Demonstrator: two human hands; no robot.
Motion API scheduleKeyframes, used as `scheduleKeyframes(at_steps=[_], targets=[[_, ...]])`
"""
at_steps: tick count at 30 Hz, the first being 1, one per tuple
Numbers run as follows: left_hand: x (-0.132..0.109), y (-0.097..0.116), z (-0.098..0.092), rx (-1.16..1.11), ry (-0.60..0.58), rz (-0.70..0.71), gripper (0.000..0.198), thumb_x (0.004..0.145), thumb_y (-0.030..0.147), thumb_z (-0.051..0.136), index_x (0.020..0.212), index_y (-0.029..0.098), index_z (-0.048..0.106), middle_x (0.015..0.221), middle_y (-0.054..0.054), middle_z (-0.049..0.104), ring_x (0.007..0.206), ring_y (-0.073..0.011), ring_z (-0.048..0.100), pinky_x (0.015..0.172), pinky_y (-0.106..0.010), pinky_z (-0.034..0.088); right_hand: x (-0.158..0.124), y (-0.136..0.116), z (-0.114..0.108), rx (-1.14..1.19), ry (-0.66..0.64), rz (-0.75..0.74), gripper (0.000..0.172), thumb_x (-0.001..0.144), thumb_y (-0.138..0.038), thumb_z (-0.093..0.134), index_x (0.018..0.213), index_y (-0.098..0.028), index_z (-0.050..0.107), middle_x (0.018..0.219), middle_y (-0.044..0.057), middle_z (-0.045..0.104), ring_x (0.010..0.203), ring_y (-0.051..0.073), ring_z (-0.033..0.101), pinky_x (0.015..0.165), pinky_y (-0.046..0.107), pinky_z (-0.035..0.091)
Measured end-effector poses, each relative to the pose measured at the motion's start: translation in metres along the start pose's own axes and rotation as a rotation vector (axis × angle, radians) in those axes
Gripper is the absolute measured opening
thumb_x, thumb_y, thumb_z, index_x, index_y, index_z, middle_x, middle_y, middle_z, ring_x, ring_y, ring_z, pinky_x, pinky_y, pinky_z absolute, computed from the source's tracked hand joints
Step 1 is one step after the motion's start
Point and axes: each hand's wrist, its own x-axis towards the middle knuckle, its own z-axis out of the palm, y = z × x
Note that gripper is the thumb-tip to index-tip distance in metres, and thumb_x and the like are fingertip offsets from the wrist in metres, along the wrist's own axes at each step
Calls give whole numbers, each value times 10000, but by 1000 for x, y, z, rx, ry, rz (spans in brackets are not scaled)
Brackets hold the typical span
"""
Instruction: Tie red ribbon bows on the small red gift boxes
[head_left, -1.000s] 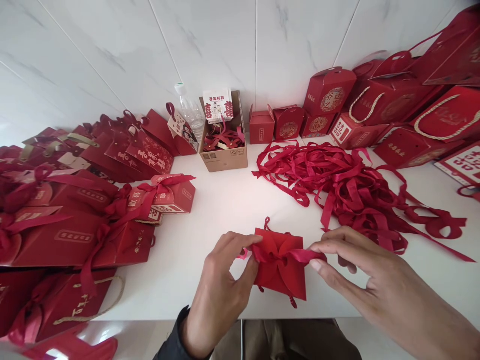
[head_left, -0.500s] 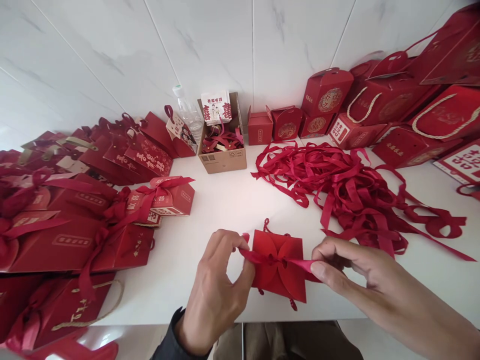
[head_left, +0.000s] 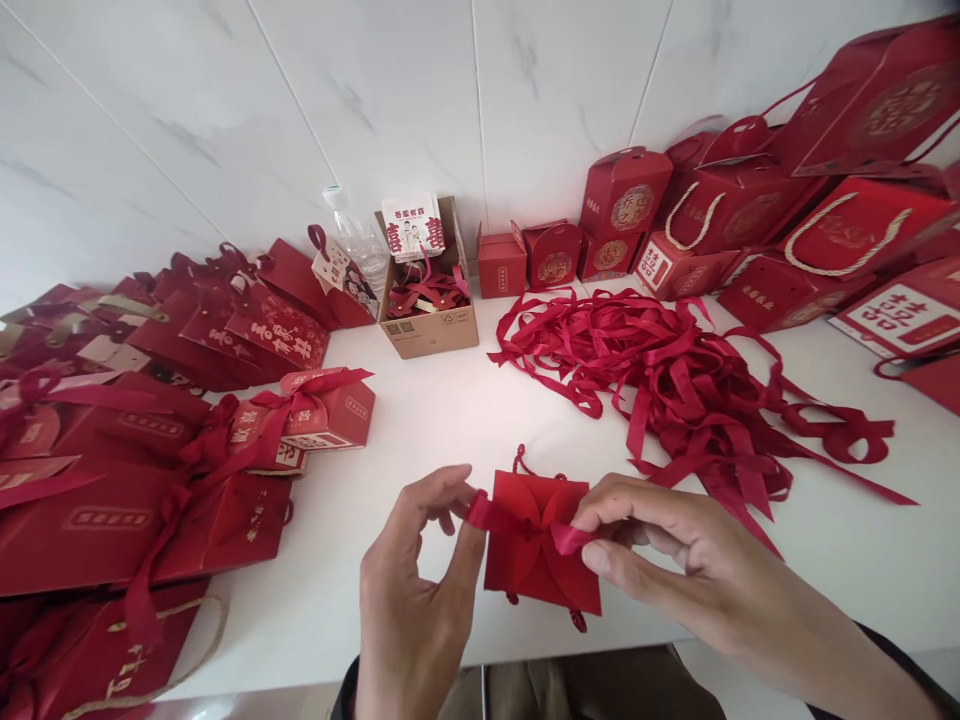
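Red box (head_left: 537, 565): resting flat on near part of white table (head_left: 427, 410), nearer and left of loose ribbon pile (head_left: 667, 370).
Ribbon (head_left: 507, 520): crossing over box's middle; pulled straight half a second ago, now shortened and bent at right; judged slacker there, unclear whether knotted.
Right end (head_left: 568, 540): brought inward over box, clamped between thumb and forefinger of right hand (head_left: 675, 550).
Left end (head_left: 479, 510): seemingly pinched in left hand (head_left: 420, 590), beyond box's left edge.

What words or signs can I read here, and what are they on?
"吾家有喜": white card in the carton.
"囍": white label at far right.
"囍": smaller label, below a rope-handled bag.
Too small or blurred: print on the left boxes, round emblem, carton marks.
None shows on the ribbon or red packet at front.
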Motion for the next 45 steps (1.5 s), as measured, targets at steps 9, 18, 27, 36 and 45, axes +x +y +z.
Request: scheduleKeyframes(at_steps=[9, 18, 27, 36, 45], targets=[[-2, 19, 15, -223, -222, -212, 80, 915, 251, 690, 952, 267, 759, 825, -4, 728, 733, -167, 643, 678, -289, 546, 0, -1, 17, 48, 80, -61, 295, 1000, -415, 639, 1275, -314, 609, 1059, 4, 757, 999, 185, 734, 811, 264, 608], [-9, 20, 21, -214, -208, -135, 205, 960, 303, 622, 1141, 297, 717, 927, -44, 731, 823, -223, 655, 717, -351, 570, 5, -10, 23, 15, 107, -115, 164, 1030, -398, 599, 962, -269, 676, 883, -33, 734, 720, 125, 678, 663, 193, 561], [-4, 11, 21, -186, -236, -155, 193, 1012, 344, 616, 1025, 309, 805, 972, -50, 735, 865, -217, 662, 735, -331, 559, 2, -2, 13, -242, 216, -140, 186, 1022, -387, 607, 1161, -317, 709, 1097, 2, 792, 975, 189, 763, 775, 255, 612], [-4, 6, 17, -282, -151, -195, 198, 1009, 345, 652, 1103, 346, 826, 1138, -46, 762, 1095, -221, 705, 896, -316, 609, -3, 10, -7, -391, 353, -280, 100, 1014, -382, 638, 1000, -345, 730, 1032, -18, 769, 933, 186, 763, 803, 267, 605], [1, 15, 19, -328, -219, -299, 322, 1040, 456, 581, 1093, 247, 820, 974, -58, 790, 882, -182, 694, 818, -283, 562, 0, 0, -4, -343, 296, -243, 144, 1007, -427, 652, 933, -321, 716, 856, -51, 770, 718, 144, 744, 626, 206, 582]])
